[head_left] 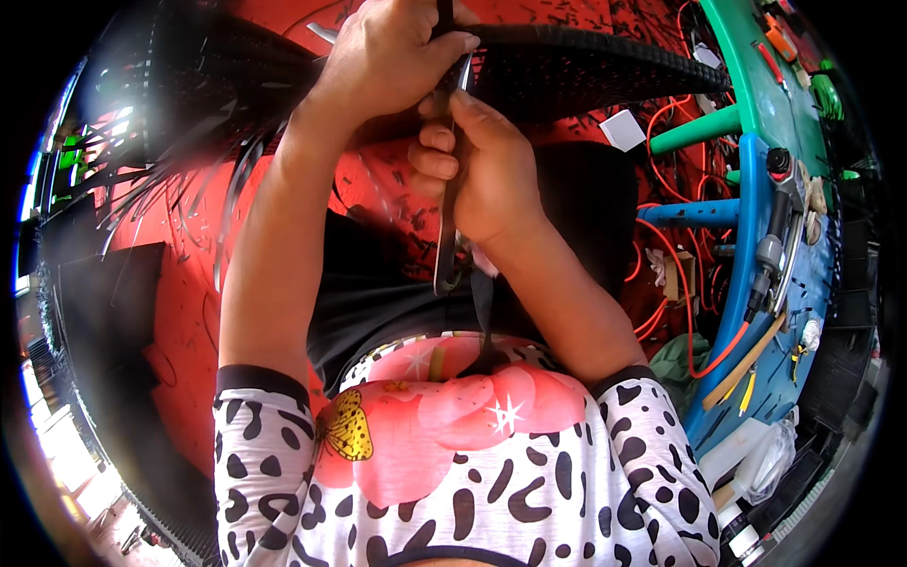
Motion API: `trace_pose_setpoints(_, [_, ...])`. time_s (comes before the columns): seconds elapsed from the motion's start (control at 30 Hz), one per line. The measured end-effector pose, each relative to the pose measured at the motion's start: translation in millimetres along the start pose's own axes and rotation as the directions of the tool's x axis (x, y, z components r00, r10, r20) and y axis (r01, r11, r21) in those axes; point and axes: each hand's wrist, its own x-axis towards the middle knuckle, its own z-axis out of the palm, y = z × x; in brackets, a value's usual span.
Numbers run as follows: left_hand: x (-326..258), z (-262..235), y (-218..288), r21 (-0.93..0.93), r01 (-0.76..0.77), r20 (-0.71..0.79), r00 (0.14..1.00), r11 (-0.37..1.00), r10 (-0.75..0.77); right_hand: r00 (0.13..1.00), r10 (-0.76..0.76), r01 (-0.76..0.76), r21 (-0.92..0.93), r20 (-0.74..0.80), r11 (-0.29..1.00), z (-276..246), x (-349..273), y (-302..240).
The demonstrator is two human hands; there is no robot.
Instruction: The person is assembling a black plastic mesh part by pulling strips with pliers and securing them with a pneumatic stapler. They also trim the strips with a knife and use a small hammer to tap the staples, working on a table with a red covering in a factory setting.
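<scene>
My left hand [392, 57] grips one black woven basket's [586, 66] rim; my right hand [482, 175] clenches one black strip [446, 236]. One air tool [770, 241] lies right.

Both forearms extend upward, bare below patterned sleeves. Left hand [387, 52] sits uppermost, fingers curled closed. Right hand [487, 175] directly beneath, fist clenched, thumb pointing up, touching the left.

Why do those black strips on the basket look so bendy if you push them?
The loose black strips probably flop and spring back: they fan out in curves from the woven basket. They look thin and light. The strip between the left hand and right hand hangs straight, likely because it's pulled.
</scene>
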Motion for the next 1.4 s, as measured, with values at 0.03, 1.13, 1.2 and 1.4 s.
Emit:
trace_pose_setpoints(0.03, [-0.7,0.3,-0.1,0.009,0.002,-0.007,1.000,1.000,-0.002,1.000,0.014,-0.014,0.031,0.000,0.999,1.6,-1.1,-0.6])
trace_pose_setpoints(1.13, [-18.8,8.6,2.3,0.021,-0.099,-0.011,0.995,0.995,0.100,0.856,-0.512,0.471,-0.306,-0.069,0.828,-11.5,5.1,39.0])
trace_pose_setpoints(1.2, [-20.8,8.0,3.0,0.041,-0.122,-0.033,0.992,0.992,0.123,0.848,-0.528,0.482,-0.344,-0.050,0.806,-14.5,5.6,37.1])
trace_pose_setpoints(1.4, [-22.0,9.9,2.0,0.101,-0.122,-0.058,0.990,0.987,0.128,0.924,-0.359,0.276,-0.422,-0.130,0.864,-6.8,-12.1,14.3])
